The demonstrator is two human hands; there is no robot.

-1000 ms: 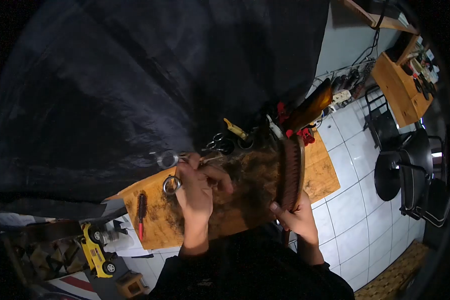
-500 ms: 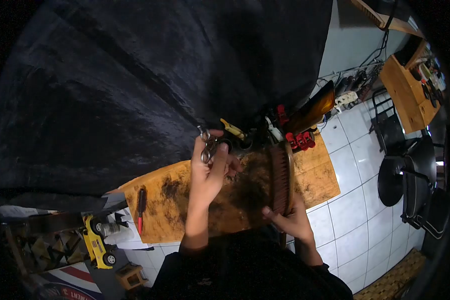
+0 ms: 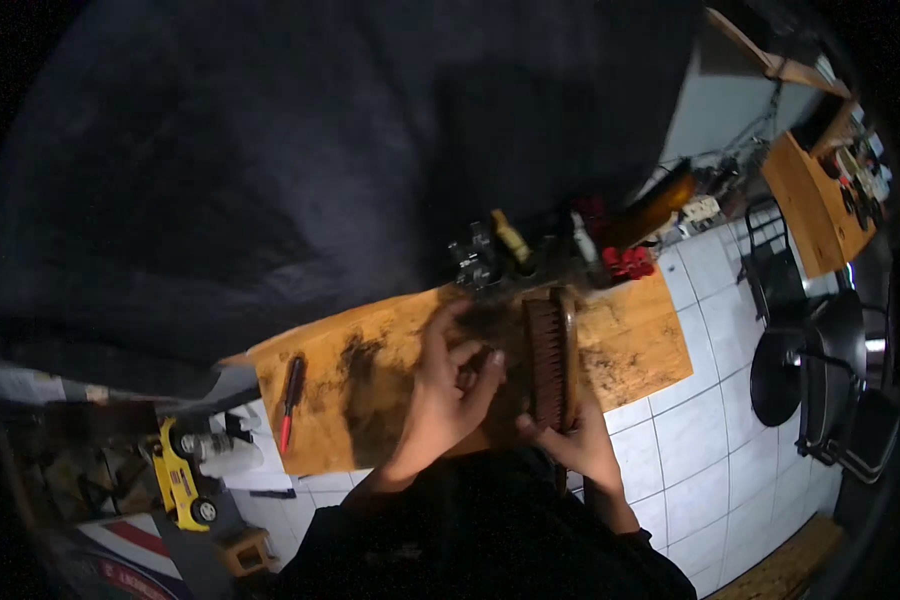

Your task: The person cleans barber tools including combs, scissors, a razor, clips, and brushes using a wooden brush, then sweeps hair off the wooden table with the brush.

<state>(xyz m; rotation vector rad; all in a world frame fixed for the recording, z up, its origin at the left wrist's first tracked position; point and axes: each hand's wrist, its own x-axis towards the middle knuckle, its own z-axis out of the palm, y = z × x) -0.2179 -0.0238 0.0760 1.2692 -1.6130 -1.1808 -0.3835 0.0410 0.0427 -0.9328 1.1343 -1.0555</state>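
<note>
My right hand (image 3: 580,445) grips a brush (image 3: 548,355) with reddish-brown bristles and a wooden back, held upright with the bristles facing left. Empty and loosely curled with its fingers apart, my left hand (image 3: 457,390) hovers over the wooden table (image 3: 630,335), left of the brush. Dark hair clippings (image 3: 375,390) are scattered over the tabletop. Scissors (image 3: 473,255) stand in a holder at the table's back edge, beyond my left hand. A yellow-handled tool (image 3: 510,237) stands beside them. A round brush (image 3: 290,400) with a red handle lies at the left end.
Red clips (image 3: 627,263) sit at the back right of the table. A dark cloth (image 3: 300,150) hangs behind it. A yellow toy car (image 3: 178,485) is at lower left. Black chairs (image 3: 820,370) stand on the tiled floor (image 3: 685,430) to the right.
My left hand has let go of the scissors, now in the holder, and drawn back toward me. The brush in my right hand has shifted slightly and turned. The view has tilted a little.
</note>
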